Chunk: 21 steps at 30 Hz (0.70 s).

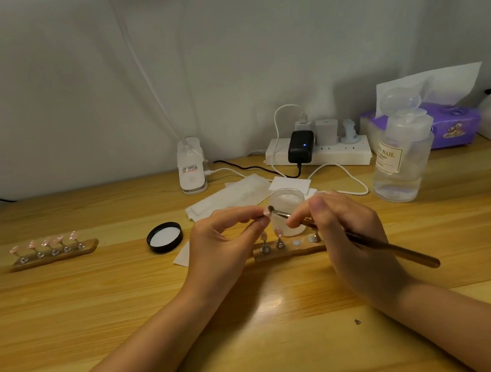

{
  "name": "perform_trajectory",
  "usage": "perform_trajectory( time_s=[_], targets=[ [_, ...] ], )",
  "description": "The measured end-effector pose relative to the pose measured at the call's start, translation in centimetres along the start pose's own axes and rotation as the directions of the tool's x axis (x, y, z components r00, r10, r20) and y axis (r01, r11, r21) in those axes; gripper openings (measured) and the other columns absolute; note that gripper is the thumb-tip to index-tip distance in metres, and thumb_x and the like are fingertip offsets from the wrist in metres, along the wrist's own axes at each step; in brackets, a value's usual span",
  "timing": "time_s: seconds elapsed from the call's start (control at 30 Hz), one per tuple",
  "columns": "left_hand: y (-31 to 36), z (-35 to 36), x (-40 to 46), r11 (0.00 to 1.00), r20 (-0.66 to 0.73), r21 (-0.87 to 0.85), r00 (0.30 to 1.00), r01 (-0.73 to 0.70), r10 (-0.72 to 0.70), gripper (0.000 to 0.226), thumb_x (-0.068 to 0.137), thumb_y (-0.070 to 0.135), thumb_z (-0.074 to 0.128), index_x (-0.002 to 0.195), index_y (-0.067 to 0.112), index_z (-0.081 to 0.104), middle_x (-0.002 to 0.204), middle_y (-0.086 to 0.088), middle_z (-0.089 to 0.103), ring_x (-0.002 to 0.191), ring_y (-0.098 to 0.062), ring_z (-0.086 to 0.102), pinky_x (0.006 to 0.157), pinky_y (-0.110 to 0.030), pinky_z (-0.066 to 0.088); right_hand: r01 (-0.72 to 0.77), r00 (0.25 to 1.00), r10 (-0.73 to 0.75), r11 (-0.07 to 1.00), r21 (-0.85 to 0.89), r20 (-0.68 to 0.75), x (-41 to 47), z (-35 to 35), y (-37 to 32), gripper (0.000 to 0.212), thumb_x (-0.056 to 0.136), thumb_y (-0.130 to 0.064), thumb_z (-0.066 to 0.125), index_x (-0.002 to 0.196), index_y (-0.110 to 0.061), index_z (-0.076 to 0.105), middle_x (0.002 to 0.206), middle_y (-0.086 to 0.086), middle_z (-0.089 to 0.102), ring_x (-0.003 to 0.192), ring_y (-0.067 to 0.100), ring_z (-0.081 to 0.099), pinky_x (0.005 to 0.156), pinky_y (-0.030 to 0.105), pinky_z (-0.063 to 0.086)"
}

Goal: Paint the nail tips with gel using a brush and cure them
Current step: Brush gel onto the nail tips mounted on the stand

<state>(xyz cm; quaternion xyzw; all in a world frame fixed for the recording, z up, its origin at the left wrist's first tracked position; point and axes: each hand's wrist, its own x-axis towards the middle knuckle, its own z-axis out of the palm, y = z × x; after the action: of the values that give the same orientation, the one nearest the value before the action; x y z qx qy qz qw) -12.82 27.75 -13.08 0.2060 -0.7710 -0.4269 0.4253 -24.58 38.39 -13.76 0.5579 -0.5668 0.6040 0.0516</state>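
Left hand [225,244] pinches a small nail tip [266,212] between thumb and forefinger, raised above the wooden holder [289,250] on the table [97,296]. Right hand [346,235] grips the brush [368,240], its bristles touching the tip. Open jar [288,208] just behind; black lid [165,237] left of it; second holder of pink tips [54,251] far left
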Motion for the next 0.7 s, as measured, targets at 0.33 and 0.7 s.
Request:
perform_trajectory(
  time_s=[0.33, 0.7],
  targets=[
    [0.02, -0.04, 0.05, 0.999, 0.01, -0.02, 0.999, -0.034, 0.034, 0.018, 0.076, 0.013, 0.068, 0.09, 0.023, 0.07, 0.089, 0.009, 0.066, 0.087, 0.004, 0.058, 0.075, -0.007, 0.043, 0.028, 0.999, -0.027, 0.999, 0.025, -0.041, -0.09, -0.29, -0.21, 0.032, 0.092, -0.027, 0.031, 0.077, -0.028, 0.059, 0.076, -0.013, 0.061, 0.078, 0.005, 0.059, 0.072, 0.03, 0.048],
    [-0.04, 0.23, -0.04, 0.993, 0.052, 0.042, 0.993, -0.107, 0.105, 0.025, 0.082, 0.002, 0.062, 0.098, 0.021, 0.066, 0.092, 0.009, 0.067, 0.093, -0.005, 0.061, 0.081, -0.016, 0.047, -0.034, 0.999, 0.034, 0.999, 0.016, -0.031, 0.2, -0.18, -0.21, 0.027, 0.09, -0.033, 0.033, 0.08, -0.031, 0.059, 0.079, -0.02, 0.059, 0.084, -0.003, 0.057, 0.076, 0.027, 0.048]
  ],
)
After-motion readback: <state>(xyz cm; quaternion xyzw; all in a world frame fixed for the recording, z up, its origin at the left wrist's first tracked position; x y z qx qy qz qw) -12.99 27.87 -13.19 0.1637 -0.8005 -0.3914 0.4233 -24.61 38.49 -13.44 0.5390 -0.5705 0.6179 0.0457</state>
